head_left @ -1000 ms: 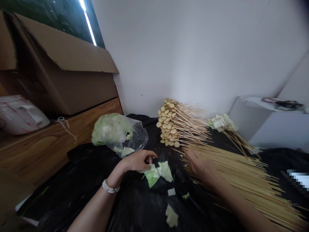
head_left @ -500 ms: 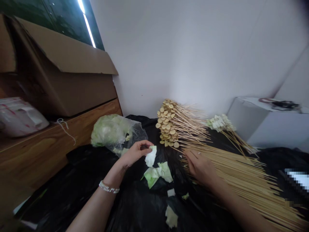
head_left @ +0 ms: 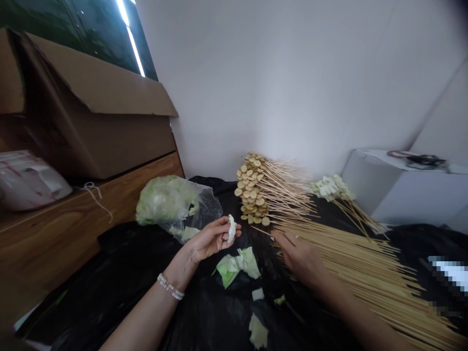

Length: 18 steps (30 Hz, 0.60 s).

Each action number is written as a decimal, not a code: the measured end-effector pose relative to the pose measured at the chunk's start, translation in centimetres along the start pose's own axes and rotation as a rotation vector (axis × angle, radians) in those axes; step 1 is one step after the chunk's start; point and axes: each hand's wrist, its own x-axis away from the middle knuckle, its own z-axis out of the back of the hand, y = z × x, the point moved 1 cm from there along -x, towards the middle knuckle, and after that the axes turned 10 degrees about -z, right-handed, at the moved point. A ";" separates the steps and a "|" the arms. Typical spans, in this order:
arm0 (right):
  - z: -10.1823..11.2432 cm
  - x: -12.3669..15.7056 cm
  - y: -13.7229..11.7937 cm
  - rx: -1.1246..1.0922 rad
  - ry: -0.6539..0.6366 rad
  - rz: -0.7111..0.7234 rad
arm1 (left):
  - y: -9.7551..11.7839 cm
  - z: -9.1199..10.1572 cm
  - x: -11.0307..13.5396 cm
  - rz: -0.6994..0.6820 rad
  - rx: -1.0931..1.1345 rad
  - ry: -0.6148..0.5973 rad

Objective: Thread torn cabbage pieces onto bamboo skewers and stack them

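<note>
My left hand (head_left: pixel 215 239) pinches a pale piece of cabbage leaf (head_left: pixel 231 229) between thumb and fingers, just above the black plastic sheet. To its right, my right hand (head_left: pixel 298 256) is closed on a thin bamboo skewer (head_left: pixel 261 230), whose bare tip points left toward the leaf without touching it. Beneath my right wrist spreads a large layer of bare bamboo skewers (head_left: pixel 358 263). Loose cabbage leaves (head_left: pixel 237 265) lie on the sheet below my left hand. Beyond it sits a clear plastic bag (head_left: pixel 168 200) of cabbage.
Skewered round slices (head_left: pixel 252 190) are stacked near the wall. Skewers with cabbage pieces (head_left: pixel 331 186) lie farther right, beside a white box (head_left: pixel 383 180). An open cardboard box (head_left: pixel 120 141) and a roll in plastic (head_left: pixel 31 180) stand on a wooden ledge at left.
My left hand has turned palm-up, tilting the cabbage piece edge-on and bringing it slightly right. My right hand has shifted a little left with the skewer, which shows more of its tip.
</note>
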 end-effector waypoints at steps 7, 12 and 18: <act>0.1 0.0 -0.2 -0.057 0.036 -0.067 | -1.0 -0.1 -0.4 -0.139 -0.104 0.083; 0.1 0.2 -1.1 -0.022 0.016 0.017 | -2.2 -0.5 -0.7 -0.248 -0.262 0.199; -0.2 0.6 -1.7 0.017 -0.010 0.063 | -3.3 -1.3 -0.8 -0.331 -0.307 0.234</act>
